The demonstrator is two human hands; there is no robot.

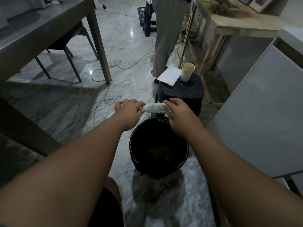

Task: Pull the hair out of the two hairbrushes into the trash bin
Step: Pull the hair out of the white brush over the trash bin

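Head view, left to right: the left hand (129, 111) has its fingers curled round the handle end of the white brush (155, 108). The brush lies level between both hands. The right hand (178, 113) grips the other end, fingers bent down onto the bristles. Whether it has hair pinched I cannot tell; no hair shows in the visible bristles.

The brush hangs over the far rim of the bin (132, 145), not over its middle. That is the main risk: a tuft pulled free there may drop behind the bin or onto the floor. Light strands could also cling to the fingers and miss. A hard tug against the stiff bristles might jerk the brush out of the left hand's grip. Hair (159, 152) already lies at the bottom of the black liner, so some of the job looks done. No second brush is plain to see.

Around: a grey surface (32, 33) stands at the left, with a chair (72, 45) under it. A cable (105, 76) trails over the floor beside its leg and could catch a foot. Farther off stands a person (165, 38). Just beyond the bin is a black stool (180, 94) bearing paper (168, 75) and a used cup (186, 72); it sits close behind the brush, and a wide pull could knock the cup. A wooden surface (237, 25) is far right and a pale cabinet (262, 108) near right. Nothing blocks the bin's mouth.
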